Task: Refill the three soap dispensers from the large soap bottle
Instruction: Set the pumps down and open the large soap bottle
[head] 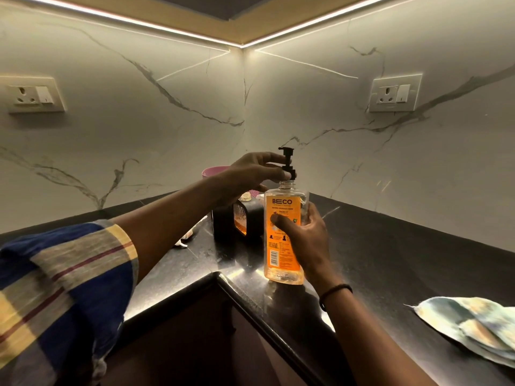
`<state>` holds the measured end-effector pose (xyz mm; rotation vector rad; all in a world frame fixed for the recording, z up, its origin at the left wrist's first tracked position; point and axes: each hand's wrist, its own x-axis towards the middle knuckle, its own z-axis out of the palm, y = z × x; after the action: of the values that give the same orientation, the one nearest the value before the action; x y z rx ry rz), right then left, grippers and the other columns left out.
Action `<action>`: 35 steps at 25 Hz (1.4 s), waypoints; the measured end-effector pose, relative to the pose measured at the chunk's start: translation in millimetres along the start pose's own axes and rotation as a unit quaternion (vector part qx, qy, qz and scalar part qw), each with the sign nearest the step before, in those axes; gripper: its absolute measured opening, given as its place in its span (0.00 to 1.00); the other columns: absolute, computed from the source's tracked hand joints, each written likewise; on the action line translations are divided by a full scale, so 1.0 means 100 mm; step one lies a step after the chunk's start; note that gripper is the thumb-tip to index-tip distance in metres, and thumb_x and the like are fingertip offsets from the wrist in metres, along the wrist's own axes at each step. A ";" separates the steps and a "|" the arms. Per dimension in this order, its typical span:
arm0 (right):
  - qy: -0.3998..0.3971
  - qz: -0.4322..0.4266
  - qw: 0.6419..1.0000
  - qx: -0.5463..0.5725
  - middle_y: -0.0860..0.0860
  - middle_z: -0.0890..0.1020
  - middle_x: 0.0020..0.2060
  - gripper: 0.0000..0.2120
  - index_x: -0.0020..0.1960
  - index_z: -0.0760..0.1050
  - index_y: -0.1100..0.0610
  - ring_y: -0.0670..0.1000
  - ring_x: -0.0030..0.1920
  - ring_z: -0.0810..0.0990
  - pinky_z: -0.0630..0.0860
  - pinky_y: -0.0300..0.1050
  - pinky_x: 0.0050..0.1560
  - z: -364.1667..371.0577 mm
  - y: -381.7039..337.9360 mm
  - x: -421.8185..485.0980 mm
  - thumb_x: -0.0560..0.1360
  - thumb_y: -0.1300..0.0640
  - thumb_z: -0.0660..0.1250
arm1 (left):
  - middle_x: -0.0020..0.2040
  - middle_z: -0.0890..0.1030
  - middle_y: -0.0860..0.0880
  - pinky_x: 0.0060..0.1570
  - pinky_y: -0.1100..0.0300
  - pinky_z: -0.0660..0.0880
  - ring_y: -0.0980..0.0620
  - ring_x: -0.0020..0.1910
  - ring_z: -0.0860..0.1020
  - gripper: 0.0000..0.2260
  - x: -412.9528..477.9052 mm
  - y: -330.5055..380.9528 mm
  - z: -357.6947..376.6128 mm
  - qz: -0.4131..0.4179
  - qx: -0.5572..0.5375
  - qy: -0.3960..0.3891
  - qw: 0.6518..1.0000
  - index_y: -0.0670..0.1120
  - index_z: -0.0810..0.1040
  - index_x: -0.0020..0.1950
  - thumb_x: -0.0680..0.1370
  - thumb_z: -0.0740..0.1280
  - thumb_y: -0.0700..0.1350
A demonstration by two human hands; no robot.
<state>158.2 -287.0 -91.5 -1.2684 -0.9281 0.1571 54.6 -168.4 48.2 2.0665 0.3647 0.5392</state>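
A clear bottle of orange soap (282,274) with an orange BECO label stands on the black counter (390,246) near its inner corner. My right hand (302,235) wraps around the bottle's middle. My left hand (250,174) pinches the black pump head (287,162), which sits raised just above the bottle's open neck. Behind the bottle stands a black dispenser (237,221) with an orange window, its neck uncapped. Whether other dispensers stand behind my left hand is hidden.
A pink cup (213,171) sits at the back corner, partly behind my left hand. A folded patterned cloth (471,327) lies at the counter's right front. A small whitish object (185,238) lies left of the black dispenser. Marble walls close in on both sides.
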 end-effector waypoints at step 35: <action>0.003 -0.005 0.999 -0.042 0.42 0.85 0.47 0.21 0.56 0.74 0.42 0.42 0.46 0.85 0.82 0.45 0.45 -0.02 0.01 -0.04 0.67 0.39 0.78 | 0.47 0.87 0.48 0.41 0.60 0.81 0.51 0.45 0.86 0.21 -0.69 -0.04 -1.65 0.026 -0.188 0.233 0.954 0.44 0.80 0.61 0.70 0.78 0.44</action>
<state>157.5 -290.3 -94.9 -1.3411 -0.9447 0.1072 -89.3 -78.2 105.9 1.5719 0.4399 1.0492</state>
